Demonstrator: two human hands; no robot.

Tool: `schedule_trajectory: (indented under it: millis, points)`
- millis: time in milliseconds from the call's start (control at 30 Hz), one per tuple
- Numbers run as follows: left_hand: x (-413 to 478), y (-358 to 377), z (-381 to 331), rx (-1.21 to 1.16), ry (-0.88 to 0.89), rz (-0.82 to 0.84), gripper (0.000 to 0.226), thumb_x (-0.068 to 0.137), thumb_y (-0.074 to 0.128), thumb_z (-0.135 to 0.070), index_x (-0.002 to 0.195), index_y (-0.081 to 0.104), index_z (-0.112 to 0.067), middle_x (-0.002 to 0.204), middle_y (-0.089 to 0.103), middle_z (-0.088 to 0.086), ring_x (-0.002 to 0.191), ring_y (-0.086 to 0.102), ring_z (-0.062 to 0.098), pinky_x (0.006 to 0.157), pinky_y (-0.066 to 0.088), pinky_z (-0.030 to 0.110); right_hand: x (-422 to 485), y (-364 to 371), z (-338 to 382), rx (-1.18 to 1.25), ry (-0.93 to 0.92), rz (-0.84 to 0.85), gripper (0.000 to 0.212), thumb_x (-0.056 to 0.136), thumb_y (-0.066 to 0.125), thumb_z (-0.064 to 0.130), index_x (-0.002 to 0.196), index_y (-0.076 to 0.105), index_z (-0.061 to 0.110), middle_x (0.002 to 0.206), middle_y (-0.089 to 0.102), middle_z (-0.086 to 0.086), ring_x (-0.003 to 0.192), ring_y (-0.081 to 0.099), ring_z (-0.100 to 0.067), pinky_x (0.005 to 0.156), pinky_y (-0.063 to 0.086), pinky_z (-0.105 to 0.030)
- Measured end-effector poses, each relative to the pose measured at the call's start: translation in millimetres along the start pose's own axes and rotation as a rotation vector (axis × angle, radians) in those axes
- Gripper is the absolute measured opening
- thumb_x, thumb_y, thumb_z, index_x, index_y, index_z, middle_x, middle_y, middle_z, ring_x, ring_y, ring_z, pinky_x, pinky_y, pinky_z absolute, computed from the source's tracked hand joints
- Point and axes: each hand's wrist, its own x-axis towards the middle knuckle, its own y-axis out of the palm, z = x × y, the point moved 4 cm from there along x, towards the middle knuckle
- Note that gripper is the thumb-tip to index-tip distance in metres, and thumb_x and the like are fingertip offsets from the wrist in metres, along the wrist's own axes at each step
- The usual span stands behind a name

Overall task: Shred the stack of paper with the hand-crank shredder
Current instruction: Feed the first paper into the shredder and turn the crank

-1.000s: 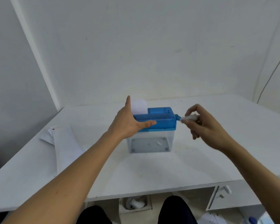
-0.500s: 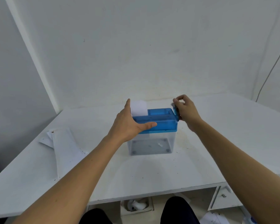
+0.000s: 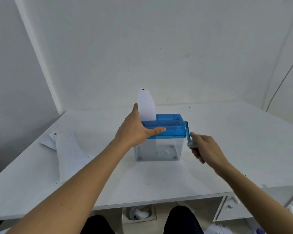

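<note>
A hand-crank shredder stands mid-table, with a blue top (image 3: 169, 127) on a clear bin (image 3: 159, 151). A white paper strip (image 3: 146, 105) stands upright in the slot at the top's left end. My left hand (image 3: 135, 130) presses on the left end of the blue top, thumb laid straight along the front edge, forefinger straight beside the strip. My right hand (image 3: 206, 149) grips the crank handle (image 3: 190, 144), which hangs down at the shredder's right side. The stack of paper (image 3: 69, 149) lies on the table to the left.
The white table (image 3: 226, 141) sits in a wall corner, its front edge close to my knees. Under it are a small open box (image 3: 139, 214) and a drawer unit (image 3: 233, 208). A cable (image 3: 284, 76) runs down the right wall.
My right hand has swung the crank from the top of its turn down to the bottom. The paper strip stands higher above the slot. My left hand has stayed on the top.
</note>
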Motion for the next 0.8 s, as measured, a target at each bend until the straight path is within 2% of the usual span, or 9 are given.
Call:
schedule_trajectory:
  millis: [100, 233, 367, 500, 567, 667, 733, 800]
  points:
    - [0.0, -2.2, -0.9, -0.016, 0.02, 0.004, 0.14, 0.036, 0.07, -0.096, 0.153, 0.022, -0.034, 0.142, 0.052, -0.009, 0.124, 0.055, 0.022, 0.097, 0.055, 0.048, -4.6, -32.2, 36.1, 0.014, -0.106, 0.139, 0.043, 0.102, 0.05, 0.038, 0.08, 0.066, 0.004, 0.058, 0.055, -0.001, 0.052, 0.045, -0.015, 0.048, 0.036, -0.027]
    - [-1.9, -0.8, -0.8, -0.064, 0.064, 0.02, 0.116, 0.053, 0.082, -0.079, 0.147, 0.031, -0.033, 0.132, 0.053, -0.014, 0.118, 0.056, 0.019, 0.096, 0.056, 0.042, 16.7, -48.4, 63.7, -0.021, -0.2, 0.268, 0.04, 0.101, 0.055, 0.035, 0.077, 0.063, 0.004, 0.061, 0.054, -0.003, 0.055, 0.045, -0.017, 0.051, 0.038, -0.028]
    - [-1.5, -1.7, -3.0, -0.076, 0.074, 0.016, 0.113, 0.055, 0.083, -0.076, 0.147, 0.035, -0.03, 0.137, 0.054, -0.011, 0.119, 0.056, 0.018, 0.097, 0.055, 0.041, 51.8, -44.5, 70.7, 0.059, -0.227, 0.143, 0.039, 0.102, 0.052, 0.042, 0.09, 0.065, 0.006, 0.07, 0.057, -0.003, 0.058, 0.049, -0.015, 0.051, 0.041, -0.028]
    - [-5.3, -1.1, -5.2, -0.074, 0.058, 0.016, 0.123, 0.046, 0.074, -0.083, 0.149, 0.033, -0.028, 0.142, 0.052, -0.008, 0.122, 0.053, 0.019, 0.1, 0.054, 0.042, 88.1, -31.0, 66.0, 0.113, -0.213, -0.037, 0.021, 0.102, 0.056, 0.033, 0.11, 0.052, 0.014, 0.093, 0.066, -0.004, 0.067, 0.059, -0.016, 0.056, 0.051, -0.029]
    - [-7.3, -1.7, -6.1, -0.079, 0.052, 0.015, 0.123, 0.046, 0.073, -0.083, 0.148, 0.034, -0.026, 0.142, 0.051, -0.007, 0.123, 0.053, 0.02, 0.099, 0.055, 0.041, 100.1, -25.2, 63.2, 0.14, -0.204, -0.097, 0.016, 0.1, 0.06, 0.026, 0.104, 0.053, 0.013, 0.093, 0.066, -0.006, 0.07, 0.061, -0.017, 0.055, 0.052, -0.028]
    - [-8.2, -3.3, -7.2, -0.089, 0.045, 0.012, 0.12, 0.048, 0.074, -0.081, 0.146, 0.037, -0.023, 0.135, 0.052, -0.01, 0.115, 0.053, 0.014, 0.089, 0.052, 0.03, 107.9, -10.9, 41.7, 0.228, -0.087, -0.114, 0.018, 0.098, 0.064, 0.025, 0.091, 0.058, 0.01, 0.086, 0.069, -0.008, 0.072, 0.062, -0.02, 0.054, 0.053, -0.026]
    - [-8.9, -3.1, -6.9, -0.088, 0.034, 0.007, 0.119, 0.048, 0.075, -0.081, 0.145, 0.038, -0.023, 0.132, 0.051, -0.012, 0.112, 0.053, 0.013, 0.085, 0.051, 0.027, 103.6, 2.0, 15.2, 0.162, 0.022, -0.117, 0.023, 0.099, 0.063, 0.026, 0.086, 0.06, 0.006, 0.084, 0.069, -0.011, 0.074, 0.065, -0.023, 0.059, 0.059, -0.03]
    - [-8.9, -2.2, -6.1, -0.075, 0.017, 0.0, 0.124, 0.042, 0.071, -0.086, 0.144, 0.037, -0.024, 0.135, 0.052, -0.01, 0.115, 0.054, 0.015, 0.086, 0.053, 0.03, 92.8, 15.9, -12.7, 0.084, 0.098, -0.104, 0.023, 0.101, 0.056, 0.017, 0.086, 0.062, 0.001, 0.083, 0.068, -0.017, 0.071, 0.064, -0.024, 0.065, 0.061, -0.036]
